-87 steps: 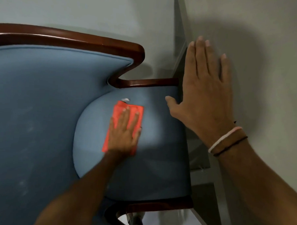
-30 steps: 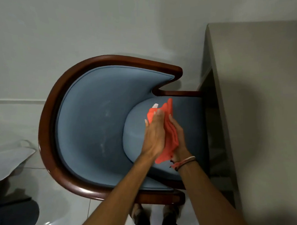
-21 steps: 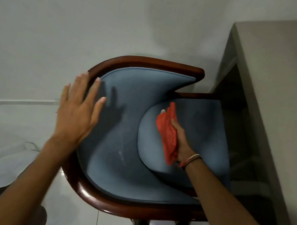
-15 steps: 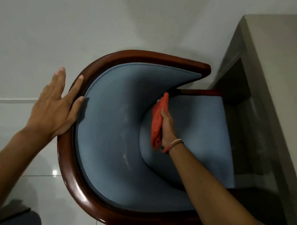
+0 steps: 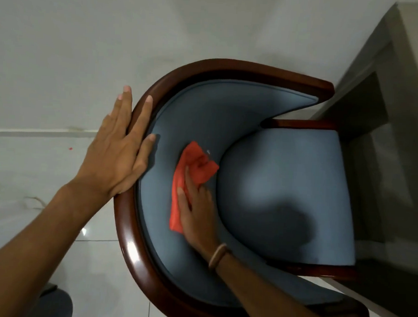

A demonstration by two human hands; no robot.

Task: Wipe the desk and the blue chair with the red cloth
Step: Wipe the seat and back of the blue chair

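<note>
Looks like an office or study: blue wooden-framed armchair [image 5: 286,185] drawn up to a grey bench [image 5: 415,62], glossy white tiled floor [image 5: 64,44] beneath.

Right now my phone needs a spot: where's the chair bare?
Bare: the seat cushion, between right hand and desk. Crowded: the backrest, where that hand presses the red cloth and the left hand rests on the rim.

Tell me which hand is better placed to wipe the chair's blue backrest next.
Right. The right hand lies on the red cloth, pressing it against the blue backrest beside the seat. The left hand rests flat on the wooden rim with no cloth, so it likely just steadies the chair.
</note>
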